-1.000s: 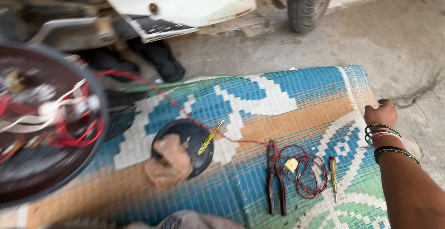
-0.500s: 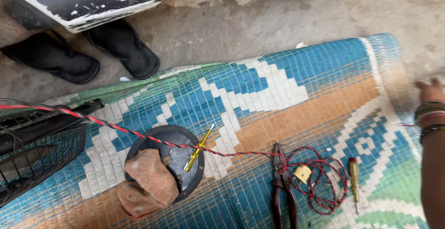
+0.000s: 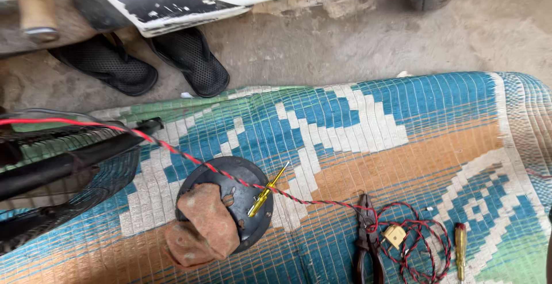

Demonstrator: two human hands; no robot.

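- Your hands are staying out of view, so you cannot tell either grip.
- Pliers [image 3: 368, 235] and tester [image 3: 460, 248] are lying nearest, beside the wire [image 3: 422, 244].
- Screwdriver [image 3: 268, 191] is resting on the black disc [image 3: 241, 187].
- Sandals [image 3: 190, 59] are waiting beyond the mat [image 3: 402, 146].

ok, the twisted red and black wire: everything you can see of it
The twisted red and black wire is a thin two-strand pair. It runs from the left edge over the black fan grille, crosses the round black cover plate beside the yellow screwdriver, then lies on the woven mat. It ends in loose coils around the small beige plug, touching the pliers. No hand holds it.
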